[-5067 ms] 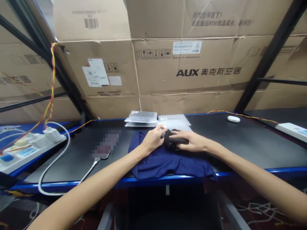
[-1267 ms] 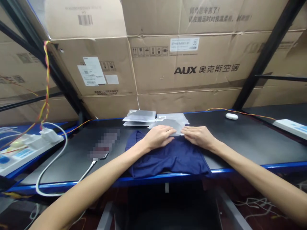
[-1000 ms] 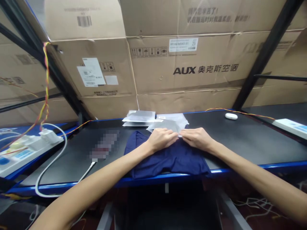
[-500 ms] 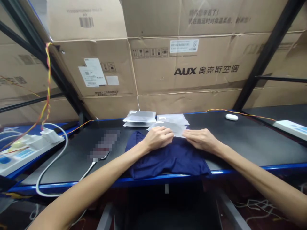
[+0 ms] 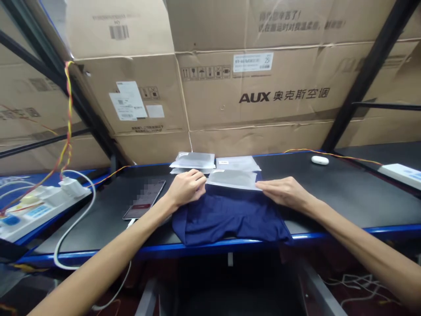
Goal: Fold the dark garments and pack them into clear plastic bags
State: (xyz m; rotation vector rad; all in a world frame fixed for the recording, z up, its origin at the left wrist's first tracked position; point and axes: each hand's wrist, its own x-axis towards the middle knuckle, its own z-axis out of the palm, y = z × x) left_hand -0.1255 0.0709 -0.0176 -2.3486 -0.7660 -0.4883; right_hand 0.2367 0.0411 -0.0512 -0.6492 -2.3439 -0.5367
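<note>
A translucent plastic bag (image 5: 233, 179) lies over the far part of a dark blue cloth (image 5: 230, 219) at the table's front edge. My right hand (image 5: 284, 191) pinches the bag's right corner between thumb and fingers. At the bag's left end is my left hand (image 5: 189, 188), its fingers curled closed; whether they grip the bag's edge is hidden. Behind lie more translucent bags, a small stack (image 5: 194, 160) on the left and another bag (image 5: 239, 163) on the right.
A phone (image 5: 144, 202) with a white cable lies left on the black table (image 5: 329, 193). Power strips (image 5: 36, 213) flank both sides. A white case (image 5: 320, 160) sits back right. Large cardboard (image 5: 217, 105) stands behind, between black posts.
My left hand has moved left along the bag to its left end, uncovering more of it. My right hand has shifted slightly right, still on the corner.
</note>
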